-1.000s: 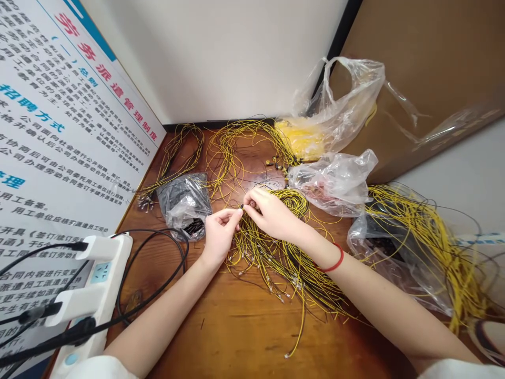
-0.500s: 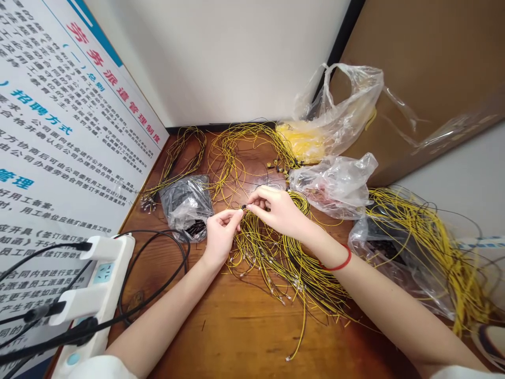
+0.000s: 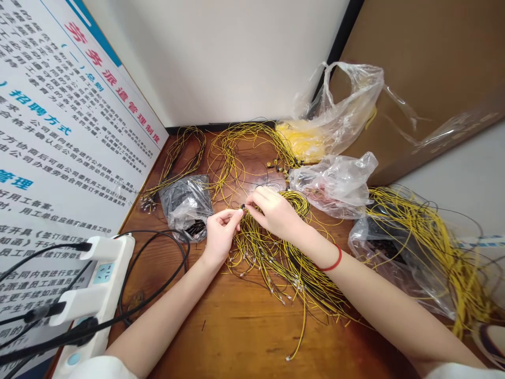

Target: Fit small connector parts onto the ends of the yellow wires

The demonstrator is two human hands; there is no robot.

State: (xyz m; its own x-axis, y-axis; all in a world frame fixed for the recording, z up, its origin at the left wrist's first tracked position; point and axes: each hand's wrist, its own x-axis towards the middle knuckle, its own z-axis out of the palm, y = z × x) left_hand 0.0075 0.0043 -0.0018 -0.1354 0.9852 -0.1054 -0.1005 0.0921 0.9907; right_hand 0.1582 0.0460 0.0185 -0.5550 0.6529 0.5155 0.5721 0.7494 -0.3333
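Between my two hands is a small black connector (image 3: 243,207), partly covered by fingertips. My left hand (image 3: 221,231) pinches it between thumb and forefinger. From the other side, my right hand (image 3: 274,210) is closed in a pinch at the connector's edge; a thin wire may be in it, too small to make out. A big bundle of yellow and black wires (image 3: 292,263) with small white end plugs spreads on the wooden table just below and to the right of my hands.
A grey plastic bag of black parts (image 3: 187,202) lies to the left. Clear bags (image 3: 333,184) and a bag of yellow pieces (image 3: 305,139) stand back right. More wires (image 3: 437,237) hang at the right. A white power strip (image 3: 104,284) with black cables borders the left side.
My right hand and forearm have shifted slightly, with the wrist lower and a little to the left. The left hand stays where it was, pinching the black connector.
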